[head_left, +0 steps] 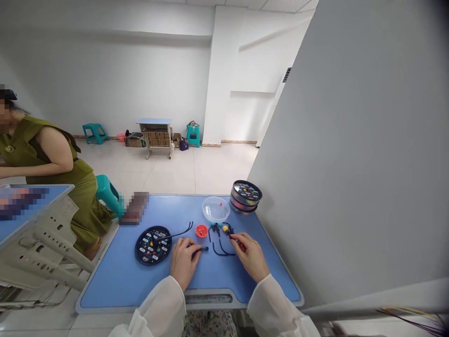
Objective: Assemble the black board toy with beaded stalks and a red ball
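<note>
My left hand (184, 260) is closed round a short black piece (202, 249) above the front middle of the blue desk. Pinched in the fingers of my right hand (249, 252) is a black stick with a yellow ball (225, 229) close to its tip; whether the ball is attached cannot be told. Left of my hands lies a round black tray (153, 256) with printed labels and long black rods across it. A small red bowl (201, 231) of tiny beads stands between the hands. Bent black rods (220, 254) lie beside my right hand.
A clear round dish (215, 209) and a stacked round black case (246, 196) stand at the desk's (122, 285) back right. A grey wall (351, 164) rises on the right. On the left, a person in green (82, 187) sits at another desk.
</note>
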A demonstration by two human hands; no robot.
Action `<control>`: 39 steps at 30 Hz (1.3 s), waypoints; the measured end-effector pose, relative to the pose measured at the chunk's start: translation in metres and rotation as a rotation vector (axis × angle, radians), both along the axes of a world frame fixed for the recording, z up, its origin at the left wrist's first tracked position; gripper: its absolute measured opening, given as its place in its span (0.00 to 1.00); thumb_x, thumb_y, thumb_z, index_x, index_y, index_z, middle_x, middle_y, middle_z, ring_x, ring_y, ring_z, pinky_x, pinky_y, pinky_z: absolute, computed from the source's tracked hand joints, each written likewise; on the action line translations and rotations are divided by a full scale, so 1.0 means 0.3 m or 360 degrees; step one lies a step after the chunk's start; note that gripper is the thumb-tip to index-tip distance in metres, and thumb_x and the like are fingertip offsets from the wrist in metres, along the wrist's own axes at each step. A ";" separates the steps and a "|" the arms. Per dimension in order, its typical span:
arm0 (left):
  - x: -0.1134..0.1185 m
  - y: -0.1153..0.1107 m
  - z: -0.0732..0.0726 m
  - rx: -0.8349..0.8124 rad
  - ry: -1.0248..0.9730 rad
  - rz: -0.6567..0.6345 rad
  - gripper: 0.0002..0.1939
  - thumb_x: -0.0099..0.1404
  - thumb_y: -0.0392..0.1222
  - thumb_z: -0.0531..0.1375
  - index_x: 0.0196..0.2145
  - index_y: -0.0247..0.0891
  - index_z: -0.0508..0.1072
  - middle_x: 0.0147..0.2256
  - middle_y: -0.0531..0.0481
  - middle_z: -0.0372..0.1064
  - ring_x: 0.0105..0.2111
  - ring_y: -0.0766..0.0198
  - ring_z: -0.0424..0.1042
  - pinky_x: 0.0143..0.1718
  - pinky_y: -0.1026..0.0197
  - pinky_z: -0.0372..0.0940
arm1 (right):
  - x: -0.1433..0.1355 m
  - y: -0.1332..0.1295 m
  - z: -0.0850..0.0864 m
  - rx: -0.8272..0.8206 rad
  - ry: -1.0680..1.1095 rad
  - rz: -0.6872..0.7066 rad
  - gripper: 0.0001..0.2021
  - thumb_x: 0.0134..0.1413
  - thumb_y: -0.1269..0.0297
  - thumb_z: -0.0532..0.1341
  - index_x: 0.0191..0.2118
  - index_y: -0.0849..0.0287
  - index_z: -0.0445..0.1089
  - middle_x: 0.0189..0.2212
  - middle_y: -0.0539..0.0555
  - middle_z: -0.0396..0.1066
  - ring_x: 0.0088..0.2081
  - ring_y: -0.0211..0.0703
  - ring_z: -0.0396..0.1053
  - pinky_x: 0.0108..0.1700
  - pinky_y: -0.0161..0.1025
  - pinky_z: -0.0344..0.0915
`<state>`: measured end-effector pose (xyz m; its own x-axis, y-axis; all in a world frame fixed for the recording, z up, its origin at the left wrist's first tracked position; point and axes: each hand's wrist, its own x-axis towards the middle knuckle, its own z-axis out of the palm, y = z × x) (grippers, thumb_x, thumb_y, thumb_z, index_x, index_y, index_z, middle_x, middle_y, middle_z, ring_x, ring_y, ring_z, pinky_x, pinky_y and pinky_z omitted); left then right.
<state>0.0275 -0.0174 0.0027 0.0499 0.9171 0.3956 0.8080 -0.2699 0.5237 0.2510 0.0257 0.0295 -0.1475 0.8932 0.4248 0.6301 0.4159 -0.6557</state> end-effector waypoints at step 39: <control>-0.010 -0.008 0.031 -0.0247 -0.1239 0.0083 0.08 0.59 0.42 0.58 0.35 0.38 0.75 0.31 0.50 0.78 0.34 0.59 0.76 0.38 0.62 0.68 | -0.062 0.041 0.100 -0.0448 -0.0879 -0.0160 0.06 0.54 0.65 0.59 0.33 0.53 0.74 0.33 0.52 0.73 0.34 0.42 0.69 0.32 0.36 0.53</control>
